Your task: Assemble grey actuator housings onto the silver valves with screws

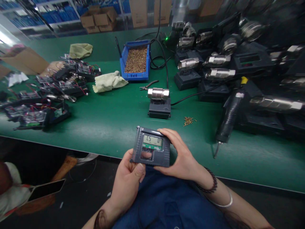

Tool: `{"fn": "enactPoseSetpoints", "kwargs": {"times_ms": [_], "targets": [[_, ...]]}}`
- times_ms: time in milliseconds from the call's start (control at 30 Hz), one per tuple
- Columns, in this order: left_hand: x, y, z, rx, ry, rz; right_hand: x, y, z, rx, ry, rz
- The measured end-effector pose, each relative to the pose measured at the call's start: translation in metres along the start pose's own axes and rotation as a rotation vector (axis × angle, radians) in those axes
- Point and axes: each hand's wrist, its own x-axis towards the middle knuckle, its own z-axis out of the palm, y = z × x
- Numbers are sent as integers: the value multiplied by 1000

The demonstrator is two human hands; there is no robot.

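A dark grey meter housing with a lit-up digital display [152, 140] is held between my two hands over the table's front edge. My left hand [130, 175] grips its lower left corner, with the thumb in front. Around the right side wraps my right hand [182, 156], fingers on the top edge and thumb below. Through the window under the display a fingertip and some green circuit board show. Just beyond stands a grey unit with a metal pipe fitting [159, 106] on top. A small heap of brass screws [188, 121] lies to its right.
A black electric screwdriver [227, 119] hangs or rests at right, bit downward. Several finished-looking units with metal fittings [218, 73] crowd behind it. A blue bin [135, 76] of screws, pliers [150, 85] and cloth [109, 82] are farther back. Wired open housings [35, 116] lie left; a person sits lower left.
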Motion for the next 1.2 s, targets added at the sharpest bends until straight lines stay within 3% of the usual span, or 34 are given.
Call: {"fn": "enactPoseSetpoints", "kwargs": {"times_ms": [1200], "targets": [[1, -2, 4, 24, -10, -38, 0, -1, 0, 28, -7, 4]]}}
